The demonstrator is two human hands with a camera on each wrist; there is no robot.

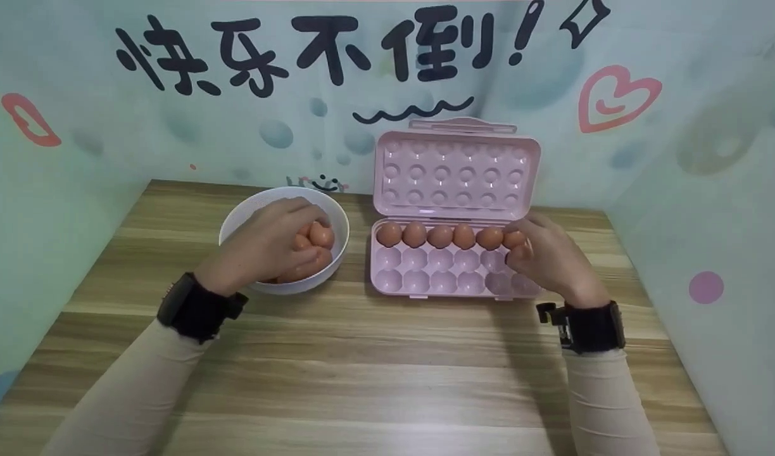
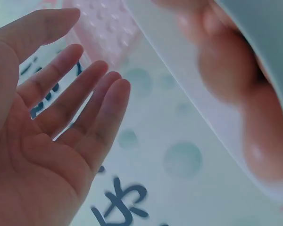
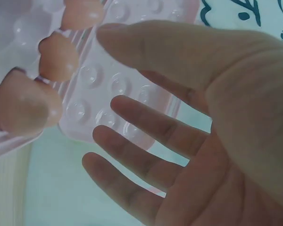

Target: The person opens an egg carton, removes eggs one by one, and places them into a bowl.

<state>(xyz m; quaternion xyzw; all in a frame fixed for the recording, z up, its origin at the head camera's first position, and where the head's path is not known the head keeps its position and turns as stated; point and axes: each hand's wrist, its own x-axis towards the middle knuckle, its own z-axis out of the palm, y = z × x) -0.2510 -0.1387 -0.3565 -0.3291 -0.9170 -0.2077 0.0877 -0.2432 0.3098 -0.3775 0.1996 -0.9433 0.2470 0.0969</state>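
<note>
Eggs (image 1: 415,234), oval and brown, line the far row of an open pink plastic carton (image 1: 441,259) at one o'clock; the right hand (image 1: 555,261) is at its three-o'clock end. More lie in a round white bowl (image 1: 239,220) at eleven o'clock, beneath the left hand (image 1: 258,240). Both hands' fingers are parted, holding nothing.

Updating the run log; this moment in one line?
left hand: open, at white bowl; right hand: open, at pink egg carton; lid: raised; back-row eggs: six
</note>
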